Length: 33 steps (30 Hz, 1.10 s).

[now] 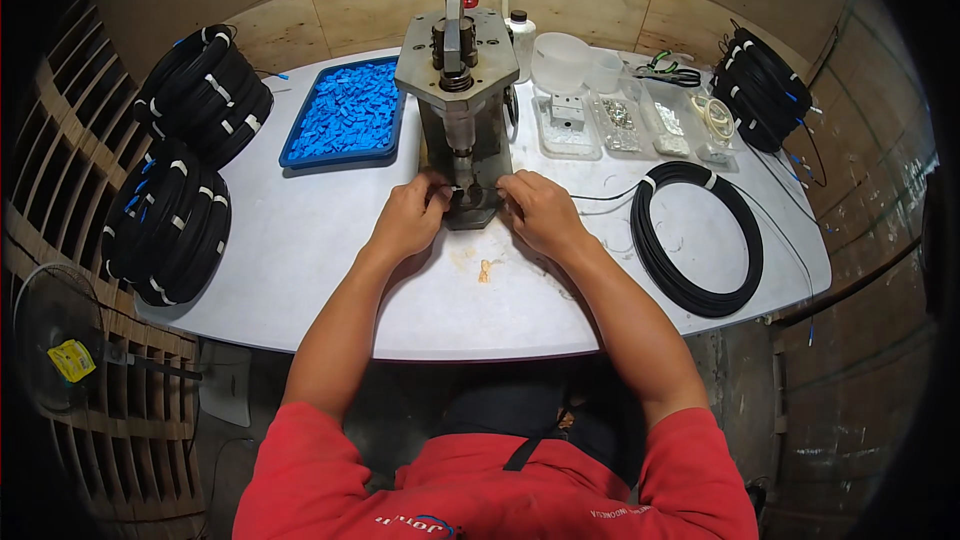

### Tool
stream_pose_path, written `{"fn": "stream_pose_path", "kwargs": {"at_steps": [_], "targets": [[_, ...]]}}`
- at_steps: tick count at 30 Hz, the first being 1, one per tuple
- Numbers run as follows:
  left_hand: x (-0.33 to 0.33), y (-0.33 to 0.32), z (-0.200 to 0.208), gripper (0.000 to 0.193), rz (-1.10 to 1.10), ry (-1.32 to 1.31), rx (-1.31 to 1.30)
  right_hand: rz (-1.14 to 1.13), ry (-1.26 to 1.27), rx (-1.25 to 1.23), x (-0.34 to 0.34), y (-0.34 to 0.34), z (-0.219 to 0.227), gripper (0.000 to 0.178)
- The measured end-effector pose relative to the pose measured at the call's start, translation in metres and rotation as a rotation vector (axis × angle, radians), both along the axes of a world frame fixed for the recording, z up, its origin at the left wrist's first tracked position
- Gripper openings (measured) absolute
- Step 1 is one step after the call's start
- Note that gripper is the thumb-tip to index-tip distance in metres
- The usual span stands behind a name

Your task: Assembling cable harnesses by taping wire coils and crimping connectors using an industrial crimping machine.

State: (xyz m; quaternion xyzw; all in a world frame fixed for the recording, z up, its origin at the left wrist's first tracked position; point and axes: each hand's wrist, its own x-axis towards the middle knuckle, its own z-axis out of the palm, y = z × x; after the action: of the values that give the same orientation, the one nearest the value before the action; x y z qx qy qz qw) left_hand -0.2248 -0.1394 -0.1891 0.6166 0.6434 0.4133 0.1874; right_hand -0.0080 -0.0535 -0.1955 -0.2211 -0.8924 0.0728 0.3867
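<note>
A grey metal bench press (457, 80) stands at the middle of the table, its ram pointing down at the base. At the left of the base, my left hand (408, 215) is closed in a pinch; a small pale piece shows by its fingertips, too small to name. Opposite it, my right hand (543, 212) pinches a thin black cable (603, 198) near its end, close under the ram. That cable runs right to a flat black cable coil (647, 252), tied with white bands. The cable's tip is hard to make out between the hands.
A blue tray (290, 160) of small blue pieces lies left of the press. Bundled cable coils (215, 90) stand at the left, another bundle (765, 80) at the far right. Behind my right hand are plastic bins of small parts (620, 125), a white tub (560, 62) and a bottle (521, 35).
</note>
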Motion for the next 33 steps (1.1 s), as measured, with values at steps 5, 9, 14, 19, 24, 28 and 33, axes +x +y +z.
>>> {"fn": "stream_pose_path", "kwargs": {"at_steps": [5,9,14,19,24,28,33], "targets": [[-0.002,0.002,-0.007,0.02,-0.024,-0.029,0.049,-0.011,-0.004,0.013,-0.001,0.001,-0.003,0.021],[-0.001,0.001,-0.008,0.019,-0.041,-0.026,0.106,-0.015,0.032,0.014,-0.002,0.0,-0.004,0.016],[0.0,0.001,-0.007,0.02,-0.046,-0.028,0.095,-0.012,0.064,0.014,-0.003,0.001,-0.006,0.015],[-0.001,0.001,-0.007,0.02,-0.035,-0.035,0.067,-0.009,0.073,0.032,-0.004,0.002,-0.006,0.015],[-0.001,0.001,-0.006,0.02,-0.028,-0.021,0.051,-0.006,0.066,0.033,-0.003,0.001,-0.006,0.015],[-0.002,0.001,-0.006,0.02,-0.025,-0.015,0.059,-0.011,0.038,0.044,-0.003,0.0,-0.004,0.017],[0.001,0.001,-0.003,0.021,-0.016,-0.01,0.032,-0.01,0.033,0.061,-0.001,0.001,-0.004,0.018]]}}
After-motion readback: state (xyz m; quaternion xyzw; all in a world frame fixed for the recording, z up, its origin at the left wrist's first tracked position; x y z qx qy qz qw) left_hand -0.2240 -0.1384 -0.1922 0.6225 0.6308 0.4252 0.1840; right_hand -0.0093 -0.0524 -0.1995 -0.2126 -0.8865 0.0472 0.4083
